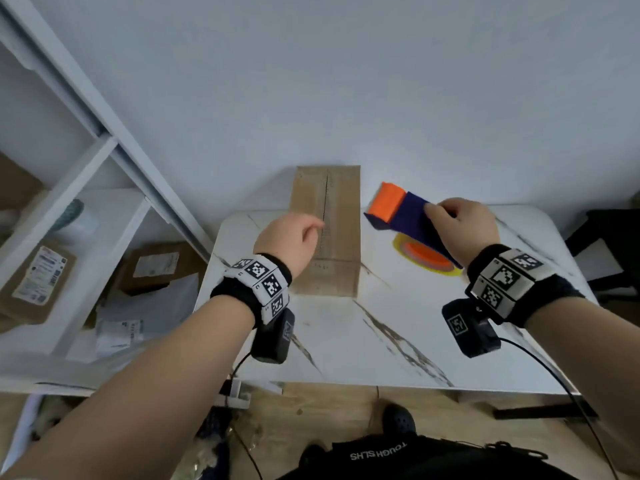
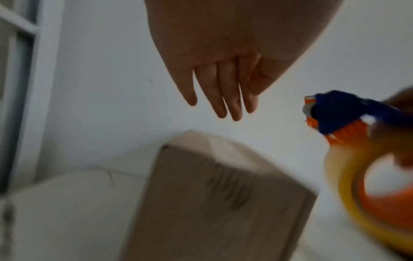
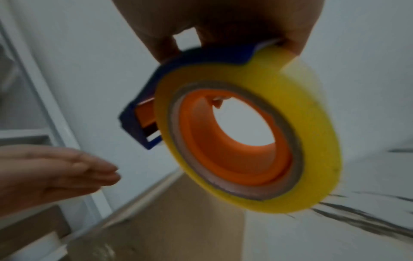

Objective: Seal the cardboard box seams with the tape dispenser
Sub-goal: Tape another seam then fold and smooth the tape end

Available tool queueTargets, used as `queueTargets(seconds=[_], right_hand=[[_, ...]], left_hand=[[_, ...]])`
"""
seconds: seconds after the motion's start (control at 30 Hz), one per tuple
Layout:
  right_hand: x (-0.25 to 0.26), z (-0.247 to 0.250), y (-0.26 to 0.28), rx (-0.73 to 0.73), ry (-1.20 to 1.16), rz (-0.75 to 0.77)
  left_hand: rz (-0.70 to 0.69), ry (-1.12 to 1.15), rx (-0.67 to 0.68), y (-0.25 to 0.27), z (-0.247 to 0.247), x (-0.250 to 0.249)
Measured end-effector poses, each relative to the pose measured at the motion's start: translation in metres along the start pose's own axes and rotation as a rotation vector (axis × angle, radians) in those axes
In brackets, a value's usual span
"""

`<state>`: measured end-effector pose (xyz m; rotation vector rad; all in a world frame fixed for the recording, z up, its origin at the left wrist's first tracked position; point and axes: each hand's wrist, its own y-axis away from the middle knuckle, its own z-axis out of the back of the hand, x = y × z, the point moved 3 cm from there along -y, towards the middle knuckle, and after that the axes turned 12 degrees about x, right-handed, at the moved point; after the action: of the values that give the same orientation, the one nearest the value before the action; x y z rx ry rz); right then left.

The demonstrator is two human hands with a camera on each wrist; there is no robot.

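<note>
tape dispenser [image 1: 412, 226]: blue plastic frame, orange front piece, yellow tape roll [image 3: 248, 134] on an orange hub. judged light and rigid; the roll should turn freely on the hub, so the frame is the part to hold, not the roll. the front end probably carries the cutter, though blur hides it; best kept clear of fingers. the tape's sticky side would catch on skin or on itself if a loose end is let go.

right hand [image 1: 460, 230]: closed round the blue frame from above, fingers curled over its top edge, roll hanging below the palm. the dispenser is held in the air above the tabletop [image 1: 398, 334], to the right of the box and not touching it.

cardboard box [image 1: 325, 230]: long, narrow, lying flat on the tabletop with its far end toward the wall. flaps closed, centre seam runs lengthwise along the top; no tape is visible on it. judged stiff but light, likely to slide under a tape pull unless pinned.

left hand [image 1: 289, 242]: empty, fingers straight and relaxed, hovering above the near half of the box over the seam. left wrist view shows a clear gap between fingertips and cardboard.
</note>
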<state>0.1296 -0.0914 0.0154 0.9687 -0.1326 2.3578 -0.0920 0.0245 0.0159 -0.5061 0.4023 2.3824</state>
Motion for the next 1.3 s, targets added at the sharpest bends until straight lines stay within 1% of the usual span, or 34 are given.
queueTargets(seconds=[0.03, 0.07, 0.1, 0.17, 0.2, 0.23, 0.27, 0.37, 0.47, 0.53, 0.63, 0.73, 0.8, 0.93, 1.0, 1.1, 1.3], right_hand=[[0.011, 0.002, 0.005, -0.008, -0.001, 0.038], [0.020, 0.002, 0.010, 0.002, 0.003, 0.070], [0.027, 0.001, 0.014, 0.017, 0.006, 0.099], [0.035, -0.004, 0.020, 0.047, 0.003, 0.145], [0.038, -0.006, 0.022, 0.063, 0.001, 0.163], [0.039, -0.008, 0.025, 0.081, -0.002, 0.177], [0.041, -0.010, 0.027, 0.098, -0.005, 0.188], [0.047, -0.014, 0.034, 0.135, -0.019, 0.219], [0.056, -0.017, 0.039, 0.144, -0.005, 0.254], [0.061, -0.020, 0.041, 0.152, 0.055, 0.262], [0.071, -0.028, 0.043, 0.179, 0.157, 0.263], [0.081, -0.034, 0.041, 0.211, 0.256, 0.271], [0.080, -0.036, 0.038, 0.240, 0.285, 0.251], [0.056, -0.026, 0.033, 0.231, 0.387, 0.151], [0.044, -0.021, 0.031, 0.216, 0.430, 0.108], [0.039, -0.023, 0.025, 0.209, 0.437, 0.087], [0.041, -0.024, 0.012, 0.234, 0.501, 0.065]], left_hand=[[0.011, 0.104, -0.020, -0.002, 0.006, -0.006], [0.034, 0.247, -0.007, -0.004, 0.010, -0.010], [0.069, 0.426, 0.048, -0.005, 0.011, -0.011], [0.156, 0.841, 0.248, -0.002, 0.011, -0.016], [0.182, 1.009, 0.324, 0.002, 0.012, -0.017], [0.186, 1.106, 0.357, 0.007, 0.013, -0.017], [0.177, 1.148, 0.356, 0.011, 0.013, -0.016], [0.162, 1.139, 0.293, 0.017, 0.011, -0.008], [0.181, 1.097, 0.230, 0.018, 0.009, 0.001], [0.182, 1.046, 0.185, 0.018, 0.008, 0.010], [0.176, 0.910, 0.100, 0.016, 0.009, 0.026], [0.190, 0.891, 0.081, 0.015, 0.003, 0.039], [0.216, 0.902, 0.076, 0.014, 0.000, 0.049], [0.310, 0.893, -0.022, 0.018, 0.006, 0.086], [0.314, 0.845, -0.027, 0.019, 0.008, 0.096], [0.301, 0.788, -0.023, 0.012, 0.004, 0.100], [0.334, 0.806, 0.023, 0.004, -0.004, 0.104]])
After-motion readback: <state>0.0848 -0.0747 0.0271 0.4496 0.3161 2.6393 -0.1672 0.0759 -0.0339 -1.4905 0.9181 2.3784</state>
